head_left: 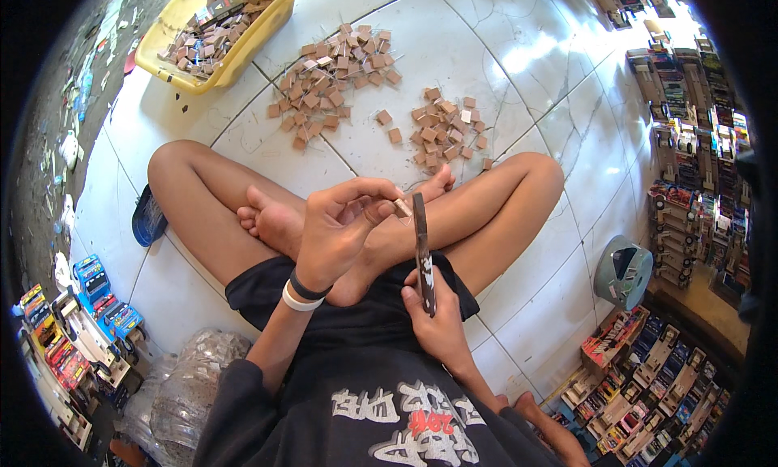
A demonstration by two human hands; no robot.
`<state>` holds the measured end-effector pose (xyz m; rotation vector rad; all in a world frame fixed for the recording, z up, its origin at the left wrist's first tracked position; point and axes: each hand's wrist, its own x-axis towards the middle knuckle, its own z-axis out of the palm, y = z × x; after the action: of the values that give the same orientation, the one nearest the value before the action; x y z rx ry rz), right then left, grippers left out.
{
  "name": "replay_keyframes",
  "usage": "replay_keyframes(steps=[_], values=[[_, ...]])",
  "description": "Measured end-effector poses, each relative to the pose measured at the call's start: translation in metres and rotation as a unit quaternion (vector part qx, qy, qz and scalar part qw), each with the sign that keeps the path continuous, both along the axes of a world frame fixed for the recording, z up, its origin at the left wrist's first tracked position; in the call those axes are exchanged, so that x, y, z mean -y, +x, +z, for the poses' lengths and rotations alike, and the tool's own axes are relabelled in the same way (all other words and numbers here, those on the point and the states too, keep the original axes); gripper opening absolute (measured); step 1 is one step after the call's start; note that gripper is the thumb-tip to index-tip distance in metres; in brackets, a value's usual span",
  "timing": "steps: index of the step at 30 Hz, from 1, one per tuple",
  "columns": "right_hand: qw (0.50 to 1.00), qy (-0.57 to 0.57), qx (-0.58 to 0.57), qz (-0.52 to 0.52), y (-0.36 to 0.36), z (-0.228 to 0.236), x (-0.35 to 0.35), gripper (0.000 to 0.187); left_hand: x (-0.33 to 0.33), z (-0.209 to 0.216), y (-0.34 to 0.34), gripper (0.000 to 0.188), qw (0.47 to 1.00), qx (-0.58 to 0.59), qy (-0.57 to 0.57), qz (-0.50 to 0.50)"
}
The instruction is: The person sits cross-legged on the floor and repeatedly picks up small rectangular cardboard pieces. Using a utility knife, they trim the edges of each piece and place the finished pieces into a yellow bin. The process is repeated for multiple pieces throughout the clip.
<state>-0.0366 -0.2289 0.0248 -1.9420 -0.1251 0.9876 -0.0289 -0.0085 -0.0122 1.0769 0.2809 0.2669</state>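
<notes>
My left hand (340,228), wearing a black and a white wristband, pinches a small brown wooden block (403,208) with thin metal wire or pins sticking out of it. Close beside the block rises the dark tip of a long, narrow hand tool (424,260); whether the two touch I cannot tell. The tool is seen edge-on, so its exact kind is unclear. My right hand (439,329) is closed round its lower end, above my lap. On the tiles past my crossed legs lie a larger pile of similar blocks (336,86) and a smaller pile (446,130).
A yellow tub (174,78) full of blocks stands at the far left. Toy trucks (105,301) and a clear plastic bag (194,378) are at near left. On the right are a greenish roll (623,272) and many wooden toy vehicles (648,386). A blue sandal-like object (147,217) lies by my left knee.
</notes>
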Motion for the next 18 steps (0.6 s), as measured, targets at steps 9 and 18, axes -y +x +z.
replay_keyframes(steps=[9,18], values=[[0.991,0.031,-0.072,-0.107,0.009,-0.009,0.009,0.051,-0.004,-0.03,0.028,0.02,0.943,-0.138,0.298,-0.06],[0.98,0.084,-0.111,-0.14,0.011,-0.002,0.007,0.07,-0.078,-0.085,0.077,0.022,0.72,-0.182,0.668,0.044]])
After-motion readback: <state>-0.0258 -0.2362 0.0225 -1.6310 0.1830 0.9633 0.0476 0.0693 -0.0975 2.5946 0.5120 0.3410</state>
